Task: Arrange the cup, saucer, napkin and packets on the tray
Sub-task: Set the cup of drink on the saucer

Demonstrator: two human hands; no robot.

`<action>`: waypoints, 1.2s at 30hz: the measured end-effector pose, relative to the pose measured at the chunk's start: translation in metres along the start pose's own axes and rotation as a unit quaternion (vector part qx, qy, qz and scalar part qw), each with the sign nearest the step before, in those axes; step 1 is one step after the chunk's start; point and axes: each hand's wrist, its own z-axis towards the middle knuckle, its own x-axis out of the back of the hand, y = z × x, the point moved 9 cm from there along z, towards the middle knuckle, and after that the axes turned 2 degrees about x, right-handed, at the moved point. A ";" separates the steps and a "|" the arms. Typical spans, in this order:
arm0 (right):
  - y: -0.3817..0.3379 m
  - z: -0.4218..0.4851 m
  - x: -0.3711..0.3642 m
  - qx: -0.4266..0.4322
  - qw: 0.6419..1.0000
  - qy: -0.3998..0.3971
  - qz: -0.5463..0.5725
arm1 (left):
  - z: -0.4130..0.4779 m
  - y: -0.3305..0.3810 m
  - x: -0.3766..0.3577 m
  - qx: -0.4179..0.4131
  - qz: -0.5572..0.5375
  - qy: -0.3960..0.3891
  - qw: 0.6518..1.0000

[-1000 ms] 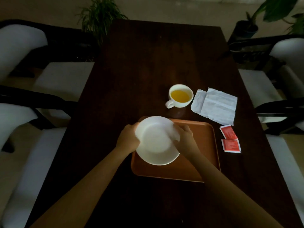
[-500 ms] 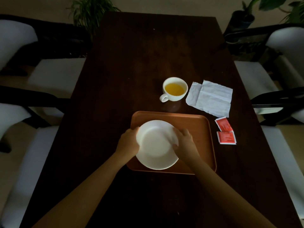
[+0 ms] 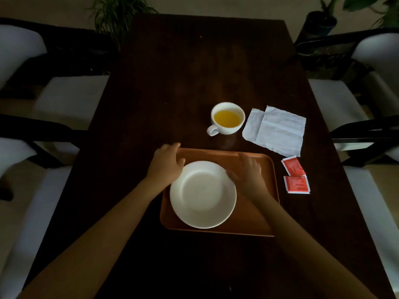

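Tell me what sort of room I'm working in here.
Probably a dining or meeting room: a long dark table, white-cushioned chairs along both sides, and potted plants at the far end.

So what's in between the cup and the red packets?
In the head view, the white napkin lies between the cup and the red packets, flat on the dark table. It sits right of the cup and above the packets.
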 end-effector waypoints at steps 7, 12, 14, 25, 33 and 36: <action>0.001 0.072 0.033 -0.018 0.991 0.036 0.124 | 0.093 0.044 -0.005 -0.003 -0.247 -0.053 0.968; -0.002 0.100 0.025 0.015 0.983 0.039 0.178 | 0.125 0.061 -0.034 -0.023 -0.331 -0.145 0.932; -0.003 0.106 0.022 0.036 0.978 0.050 0.200 | 0.132 0.064 -0.044 -0.037 -0.344 -0.182 0.920; -0.005 0.124 0.019 0.078 0.957 0.088 0.267 | 0.153 0.079 -0.068 -0.092 -0.358 -0.298 0.880; 0.001 0.126 0.020 0.096 0.945 0.053 0.308 | 0.147 0.079 -0.064 -0.106 -0.376 -0.283 0.876; 0.003 0.122 0.020 0.101 0.940 0.033 0.323 | 0.137 0.078 -0.058 -0.114 -0.387 -0.272 0.874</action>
